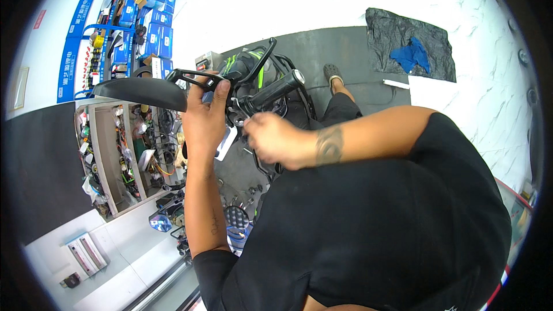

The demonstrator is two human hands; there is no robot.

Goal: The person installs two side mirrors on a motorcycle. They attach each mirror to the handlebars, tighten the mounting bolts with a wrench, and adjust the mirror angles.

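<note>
A black rear-view mirror [140, 93] points left from the handlebar of a black and green two-wheeler [227, 67]. My left hand [207, 110] is closed around the base of its angular stem [194, 75], thumb on top. My right hand [276, 140] is curled just below the handlebar clamp [236, 108], fingertips pinched near its metal part. Motion blurs that hand, and whatever may be between its fingers is hidden. The black rubber handlebar grip [278, 88] with a silver end cap slants up and right beyond my right hand.
Blue boxes [157, 39] fill a rack at upper left. Below it, a grey compartmented shelf [101, 151] holds cables and parts. Another round mirror [160, 223] is at lower left. A black plastic sheet [389, 30] with a blue cloth [412, 55] lies on the floor at upper right.
</note>
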